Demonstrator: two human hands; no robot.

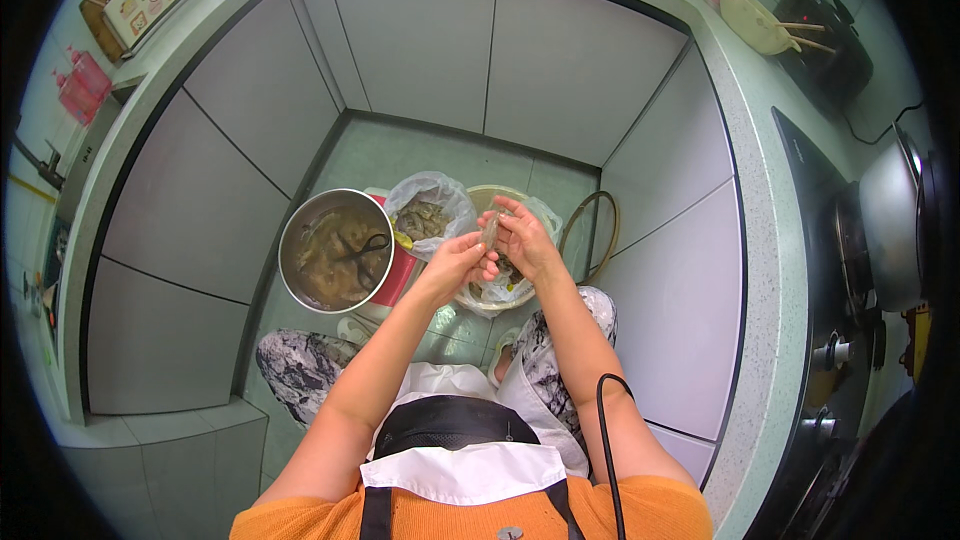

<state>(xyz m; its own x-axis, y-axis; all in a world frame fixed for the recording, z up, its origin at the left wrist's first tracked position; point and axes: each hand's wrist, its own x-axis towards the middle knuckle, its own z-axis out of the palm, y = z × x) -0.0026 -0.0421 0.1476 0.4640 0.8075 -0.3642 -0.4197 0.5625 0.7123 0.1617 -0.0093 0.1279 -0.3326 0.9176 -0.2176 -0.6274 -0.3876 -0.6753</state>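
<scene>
Both hands meet over the floor in front of my knees. My right hand (523, 238) grips a small greyish shrimp (490, 230) by its upper end. My left hand (455, 262) pinches the same shrimp from below. Under them stands a pale basin (497, 301) lined with a clear plastic bag. Left of it, an open plastic bag (428, 212) holds more greyish shrimp. A round metal pot (335, 250) further left holds brownish water and black scissors (362, 250).
A red container (398, 275) sits under the pot's right side. A round hoop-like rim (592, 230) leans against the right cabinet. Grey cabinet doors enclose the tiled floor on three sides. The counter carries a stove, a metal pot (890, 225) and a bowl with chopsticks (752, 18).
</scene>
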